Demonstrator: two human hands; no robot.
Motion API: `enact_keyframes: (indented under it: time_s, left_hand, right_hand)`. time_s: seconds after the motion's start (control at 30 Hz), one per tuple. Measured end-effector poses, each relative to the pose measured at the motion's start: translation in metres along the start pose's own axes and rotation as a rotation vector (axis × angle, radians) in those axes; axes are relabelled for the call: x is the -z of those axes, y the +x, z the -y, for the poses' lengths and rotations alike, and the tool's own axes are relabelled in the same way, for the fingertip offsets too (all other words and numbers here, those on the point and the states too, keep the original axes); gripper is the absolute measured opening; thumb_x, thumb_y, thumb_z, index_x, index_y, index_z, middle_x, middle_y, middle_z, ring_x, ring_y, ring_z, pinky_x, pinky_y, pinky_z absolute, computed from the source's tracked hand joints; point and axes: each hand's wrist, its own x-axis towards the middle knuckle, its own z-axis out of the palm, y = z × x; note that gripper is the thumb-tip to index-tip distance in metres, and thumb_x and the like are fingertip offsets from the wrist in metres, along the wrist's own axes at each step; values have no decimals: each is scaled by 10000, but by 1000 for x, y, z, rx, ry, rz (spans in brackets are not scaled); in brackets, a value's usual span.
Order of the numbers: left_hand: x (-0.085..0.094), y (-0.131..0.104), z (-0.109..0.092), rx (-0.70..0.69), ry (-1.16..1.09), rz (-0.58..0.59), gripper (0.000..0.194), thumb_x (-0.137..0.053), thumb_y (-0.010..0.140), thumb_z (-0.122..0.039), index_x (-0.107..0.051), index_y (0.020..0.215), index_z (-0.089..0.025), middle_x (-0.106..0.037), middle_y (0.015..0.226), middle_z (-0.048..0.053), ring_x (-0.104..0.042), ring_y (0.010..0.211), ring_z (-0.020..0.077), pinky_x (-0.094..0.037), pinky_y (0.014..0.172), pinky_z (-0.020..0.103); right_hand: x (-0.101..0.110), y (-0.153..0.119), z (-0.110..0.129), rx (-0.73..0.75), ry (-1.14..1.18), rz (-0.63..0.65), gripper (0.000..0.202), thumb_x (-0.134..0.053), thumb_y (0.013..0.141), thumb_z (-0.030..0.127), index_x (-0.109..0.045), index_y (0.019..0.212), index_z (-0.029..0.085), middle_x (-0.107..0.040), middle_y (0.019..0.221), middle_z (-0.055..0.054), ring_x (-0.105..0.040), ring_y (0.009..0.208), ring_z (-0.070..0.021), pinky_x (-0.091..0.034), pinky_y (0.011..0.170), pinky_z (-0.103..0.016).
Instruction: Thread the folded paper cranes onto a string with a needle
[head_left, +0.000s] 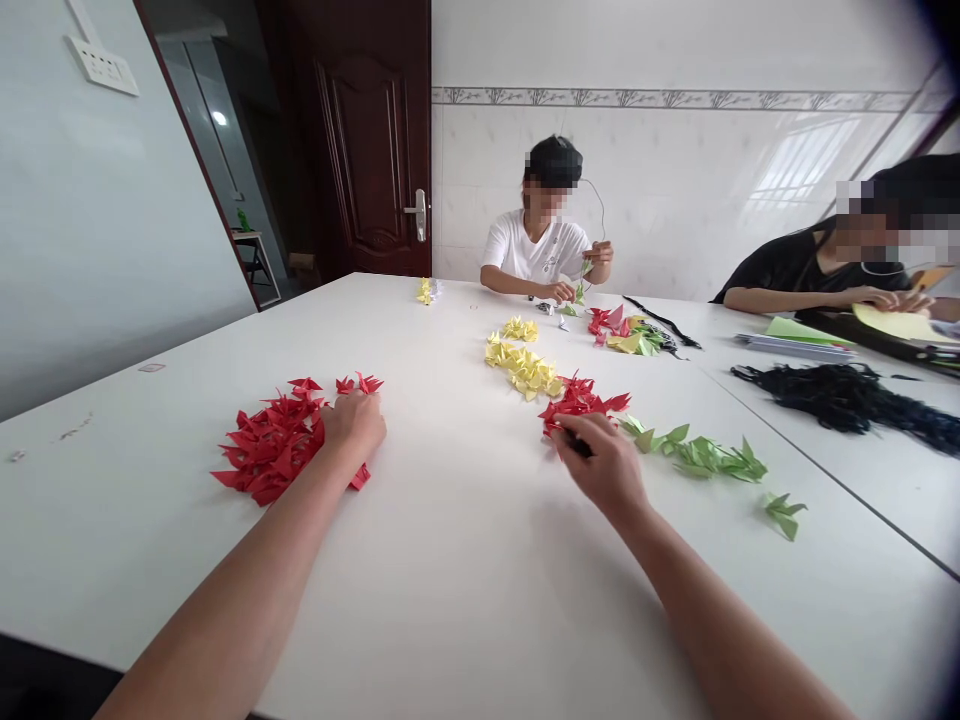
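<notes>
My left hand (355, 428) is closed at the right side of a heap of red paper cranes (271, 450). Red folded paper shows right past its fingers, though the fingertips themselves are mostly hidden. My right hand (606, 465) is curled in a pinch on a red paper crane at the near edge of a smaller red cluster (583, 398). Beyond that cluster lie yellow paper cranes (534, 372), and to its right runs a line of green paper cranes (709, 457). One green crane (784, 515) lies apart, nearer to me.
Across the white table (450, 600), a person in a white shirt (536, 245) handles green cranes and a dark cord. Another person in black (795, 262) handles yellow paper at right. Black tassels (847, 395) and a mixed crane bundle (630, 332) lie on the table.
</notes>
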Motion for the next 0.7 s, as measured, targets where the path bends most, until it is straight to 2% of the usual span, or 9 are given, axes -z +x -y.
enact_keyframes:
  time_s: [0.1, 0.17, 0.23, 0.33, 0.5, 0.6, 0.7]
  left_hand:
    - [-1, 1, 2, 50, 0, 15, 372, -416, 756, -185, -565, 1096, -202, -547, 1156, 146, -495, 1048, 340, -398, 803, 490]
    - [0, 1, 2, 70, -6, 41, 373, -417, 752, -169, -565, 1092, -209, -554, 1151, 139, -509, 1042, 337, -395, 803, 482]
    - [1, 1, 1, 61, -16, 61, 380, -406, 744, -129, -570, 1076, -212, -581, 1116, 132, -526, 1029, 327, -391, 802, 477]
    - [3, -1, -1, 30, -33, 54, 436, -380, 713, -55, -571, 1071, -215, -620, 1067, 121, -542, 1018, 310, -375, 815, 481]
    - [-2, 0, -1, -13, -82, 5, 480, -365, 692, -39, -573, 1082, -227, -635, 1069, 94, -556, 1001, 295, -362, 840, 483]
    - [-6, 2, -3, -71, -153, -51, 456, -364, 719, -70, -571, 1097, -218, -631, 1085, 77, -559, 1004, 272, -371, 866, 456]
    - [-7, -2, -15, -223, -343, -116, 411, -363, 756, -112, -574, 1102, -182, -609, 1120, 67, -556, 1023, 215, -412, 879, 348]
  right_hand:
    - [-9, -6, 13, 39, -103, 251, 244, -460, 816, 246, -637, 982, 221, -619, 936, -51, -590, 731, -143, -426, 569, -230]
    - [-11, -8, 14, -19, -213, 375, 248, -462, 814, 245, -639, 988, 234, -609, 958, -48, -581, 692, -142, -388, 520, -230]
    - [-10, -7, 9, -98, -300, 440, 252, -462, 813, 258, -641, 990, 241, -600, 982, -48, -576, 696, -150, -359, 506, -231]
    - [-8, -3, -2, -182, -349, 440, 269, -438, 824, 273, -640, 999, 240, -595, 1003, -53, -573, 725, -165, -342, 513, -240]
    - [-5, 2, -18, -202, -287, 397, 275, -438, 812, 251, -640, 996, 225, -591, 1023, -64, -572, 781, -185, -379, 575, -263]
    - [-5, 0, -16, -205, -230, 347, 276, -456, 795, 241, -634, 1005, 224, -590, 1023, -63, -570, 824, -193, -403, 625, -274]
    - [-6, -3, -7, -186, -148, 328, 274, -451, 800, 260, -628, 1005, 217, -593, 1013, -61, -574, 840, -192, -419, 666, -283]
